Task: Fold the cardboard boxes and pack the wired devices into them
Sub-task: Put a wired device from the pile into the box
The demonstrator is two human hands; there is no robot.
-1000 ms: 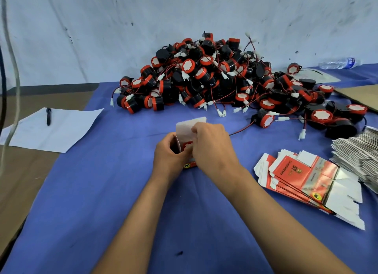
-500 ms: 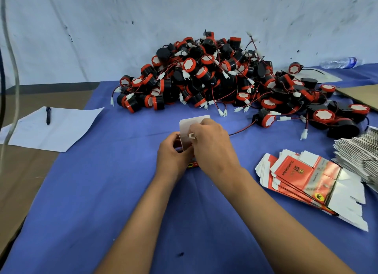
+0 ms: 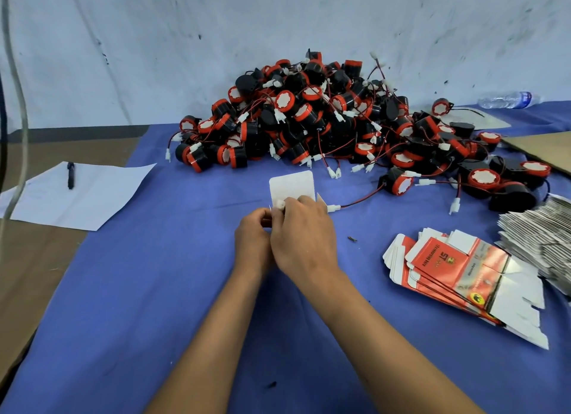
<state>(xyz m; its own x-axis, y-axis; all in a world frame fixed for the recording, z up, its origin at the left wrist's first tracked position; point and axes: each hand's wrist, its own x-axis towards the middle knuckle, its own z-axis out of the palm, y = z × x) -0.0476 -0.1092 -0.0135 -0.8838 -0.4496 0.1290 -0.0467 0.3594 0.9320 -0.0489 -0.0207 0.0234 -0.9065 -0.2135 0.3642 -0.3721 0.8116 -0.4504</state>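
A small cardboard box (image 3: 292, 186) stands upright on the blue cloth, its white lid flap raised; my hands hide most of it. My left hand (image 3: 253, 243) grips its left side. My right hand (image 3: 304, 237) covers the opening and pinches a white wire connector (image 3: 280, 204) at the box's top. The device inside is hidden. A big pile of black-and-red wired devices (image 3: 324, 117) lies behind. Flat red-and-white box blanks (image 3: 457, 268) lie fanned out at the right.
A taller stack of flat blanks (image 3: 543, 237) sits at the far right edge. White paper (image 3: 83, 194) with a pen (image 3: 71, 174) lies at the left. A water bottle (image 3: 506, 98) and brown cardboard (image 3: 543, 149) are at the back right. A cable (image 3: 15, 83) hangs at left.
The white connector has come into view at my right fingertips above the box's opening. The box's side flap now shows to the right of my hand. Both hands stayed on the box.
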